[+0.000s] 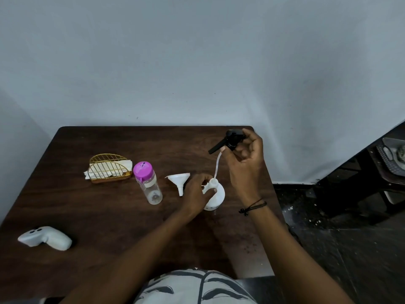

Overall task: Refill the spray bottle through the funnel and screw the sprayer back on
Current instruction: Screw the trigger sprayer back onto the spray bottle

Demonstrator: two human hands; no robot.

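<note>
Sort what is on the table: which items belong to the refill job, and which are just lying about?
Job:
spray bottle, steadied by left hand
sprayer head, lifted by right hand, its tube end at the neck
funnel
clear bottle with purple lid, probably the refill source

Lying about:
gold wire napkin holder
white controller

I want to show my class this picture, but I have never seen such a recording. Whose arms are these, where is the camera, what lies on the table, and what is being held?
There is no machine here: a person wears a camera on the head, looking down at their own arms. The right hand holds up the black sprayer, its thin tube reaching down to the mouth of the white spray bottle, which the left hand steadies. On the brown table lie a white funnel, a clear bottle with a purple lid, a wire napkin holder and a white controller.
</note>
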